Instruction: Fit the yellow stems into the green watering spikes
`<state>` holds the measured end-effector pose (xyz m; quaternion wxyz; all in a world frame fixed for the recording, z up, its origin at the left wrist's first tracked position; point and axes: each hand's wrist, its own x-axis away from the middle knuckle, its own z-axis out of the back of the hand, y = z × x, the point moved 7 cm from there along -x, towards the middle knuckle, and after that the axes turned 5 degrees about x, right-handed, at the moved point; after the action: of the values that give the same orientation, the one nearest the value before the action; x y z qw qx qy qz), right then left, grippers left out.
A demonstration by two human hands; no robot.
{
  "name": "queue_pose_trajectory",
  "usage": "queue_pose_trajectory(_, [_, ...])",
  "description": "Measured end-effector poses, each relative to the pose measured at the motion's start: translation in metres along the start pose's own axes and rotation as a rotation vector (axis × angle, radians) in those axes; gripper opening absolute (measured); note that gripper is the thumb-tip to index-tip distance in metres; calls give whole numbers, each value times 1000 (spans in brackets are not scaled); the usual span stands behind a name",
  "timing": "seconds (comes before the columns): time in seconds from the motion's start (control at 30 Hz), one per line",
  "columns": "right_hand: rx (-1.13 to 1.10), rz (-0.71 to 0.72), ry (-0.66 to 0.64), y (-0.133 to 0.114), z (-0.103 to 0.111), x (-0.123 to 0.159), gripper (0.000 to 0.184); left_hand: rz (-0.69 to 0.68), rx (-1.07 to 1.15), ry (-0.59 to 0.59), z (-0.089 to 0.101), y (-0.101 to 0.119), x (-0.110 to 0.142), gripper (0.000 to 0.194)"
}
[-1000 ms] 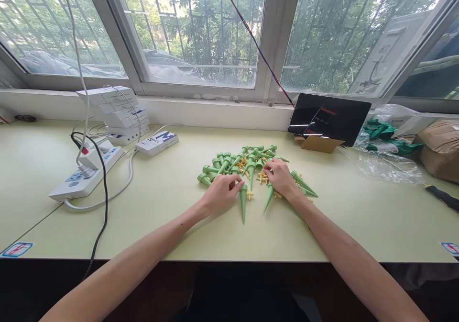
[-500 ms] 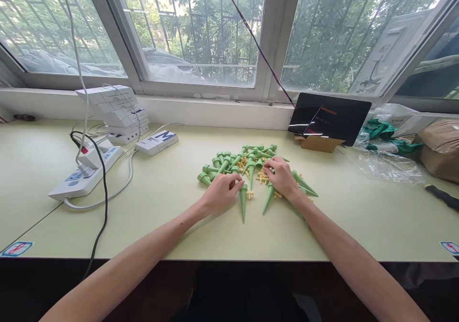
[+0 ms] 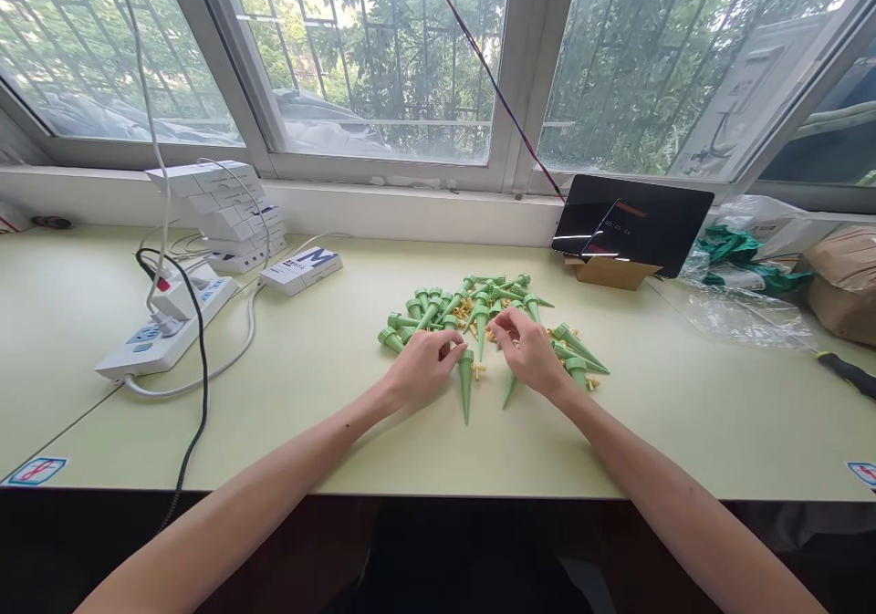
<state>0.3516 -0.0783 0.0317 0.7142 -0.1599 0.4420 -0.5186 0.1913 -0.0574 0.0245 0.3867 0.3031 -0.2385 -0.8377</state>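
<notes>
A heap of green plastic cone spikes (image 3: pixel 438 308) mixed with small yellow fittings (image 3: pixel 466 307) lies mid-table. My left hand (image 3: pixel 422 366) rests at the heap's near edge, fingers curled against the top of one green spike (image 3: pixel 465 384) that points toward me. My right hand (image 3: pixel 528 349) hovers just right of it, thumb and fingers pinched on something small I cannot make out. Another spike (image 3: pixel 509 390) pokes out from under the right hand.
A white power strip (image 3: pixel 161 331) with black and white cables sits at the left, next to stacked white boxes (image 3: pixel 219 208). A dark tablet (image 3: pixel 633 223) leans on a cardboard box at the back right. Plastic bags (image 3: pixel 743 299) and a brown parcel (image 3: pixel 845 281) lie far right.
My right hand has drawn back from the heap toward the left hand and lifted slightly, fingers now pinched. The left hand has stayed in place.
</notes>
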Motion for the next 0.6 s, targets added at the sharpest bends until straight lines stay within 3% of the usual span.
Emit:
queue_pose_trajectory(0.23, [-58,-50,-89,0,-8,4,13,-8,-11,-1,-1,0,-1,24])
queue_pose_trajectory(0.6, [69,-37,-158,0,-11,6,13,-11,-17,-14,-1,0,-1,26])
